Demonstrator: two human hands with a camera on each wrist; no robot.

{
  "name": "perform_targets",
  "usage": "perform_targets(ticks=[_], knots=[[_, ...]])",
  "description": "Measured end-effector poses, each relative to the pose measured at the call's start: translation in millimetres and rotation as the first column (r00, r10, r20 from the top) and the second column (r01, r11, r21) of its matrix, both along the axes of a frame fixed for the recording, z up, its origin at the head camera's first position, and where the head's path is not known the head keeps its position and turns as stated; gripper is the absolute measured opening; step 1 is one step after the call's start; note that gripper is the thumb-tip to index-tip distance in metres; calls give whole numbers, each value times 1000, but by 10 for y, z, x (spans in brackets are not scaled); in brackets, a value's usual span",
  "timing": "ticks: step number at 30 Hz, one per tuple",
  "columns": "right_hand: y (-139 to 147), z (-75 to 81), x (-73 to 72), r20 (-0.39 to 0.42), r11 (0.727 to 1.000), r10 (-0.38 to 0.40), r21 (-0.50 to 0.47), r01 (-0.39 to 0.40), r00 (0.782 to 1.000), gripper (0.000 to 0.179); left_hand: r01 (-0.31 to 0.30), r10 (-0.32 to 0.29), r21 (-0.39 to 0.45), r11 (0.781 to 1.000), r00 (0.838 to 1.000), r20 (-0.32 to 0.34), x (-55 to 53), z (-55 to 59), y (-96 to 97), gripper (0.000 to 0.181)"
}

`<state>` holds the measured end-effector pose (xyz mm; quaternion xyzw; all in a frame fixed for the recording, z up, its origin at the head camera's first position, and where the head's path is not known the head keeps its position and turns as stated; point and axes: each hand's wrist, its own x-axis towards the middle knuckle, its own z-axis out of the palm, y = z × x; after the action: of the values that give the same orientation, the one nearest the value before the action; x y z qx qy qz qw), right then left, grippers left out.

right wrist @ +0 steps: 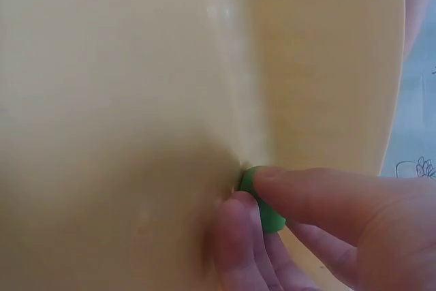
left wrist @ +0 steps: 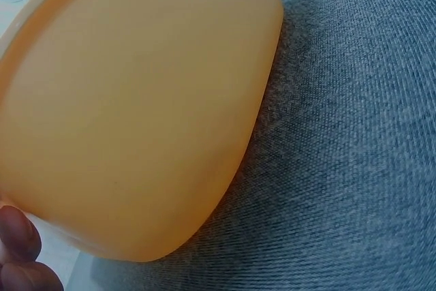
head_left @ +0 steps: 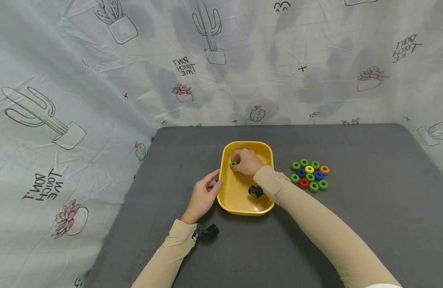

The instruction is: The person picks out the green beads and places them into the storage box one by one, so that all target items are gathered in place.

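Note:
A yellow tray point(head_left: 228, 202) stands on the grey table, its outer wall point(left wrist: 150, 100) filling much of the left wrist view. At its left rim, my left hand point(head_left: 203, 196) holds the tray, with the thumb at the edge and the fingers against the outside. Reaching inside the tray, my right hand point(head_left: 247, 162) pinches a small green ring point(head_left: 233, 164) between thumb and fingers, near the left wall. In the right wrist view the green ring point(right wrist: 269, 212) is tilted on edge, close to where floor and wall meet. Fingers partly cover it.
Right of the tray lies a close cluster of several small rings: green ones point(head_left: 310, 177), a yellow one point(head_left: 309, 169), blue ones point(head_left: 318, 175), a red one point(head_left: 304, 183) and an orange one point(head_left: 324, 170). A printed cloth point(head_left: 264, 80) hangs behind the grey table point(head_left: 380, 192).

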<state>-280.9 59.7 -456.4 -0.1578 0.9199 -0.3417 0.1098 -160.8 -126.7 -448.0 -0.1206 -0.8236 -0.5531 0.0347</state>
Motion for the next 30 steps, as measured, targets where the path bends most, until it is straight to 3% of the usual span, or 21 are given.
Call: perform_targets(ticks=[14,21,30], knots=[[-61,-8,47,5,1000,8,-16,-8,1000,27,-17,18,-8,1000,999,38,56,-15,-47,42],[-38,35,58,15,999,-14,-44,14,1000,29,-16,17,-16,1000,1000,25,47,3,-32,42],[29,75,76,-2,999,-15,-37,15,1000,33,-14,15,-13,1000,998,59,21,1,5,43]])
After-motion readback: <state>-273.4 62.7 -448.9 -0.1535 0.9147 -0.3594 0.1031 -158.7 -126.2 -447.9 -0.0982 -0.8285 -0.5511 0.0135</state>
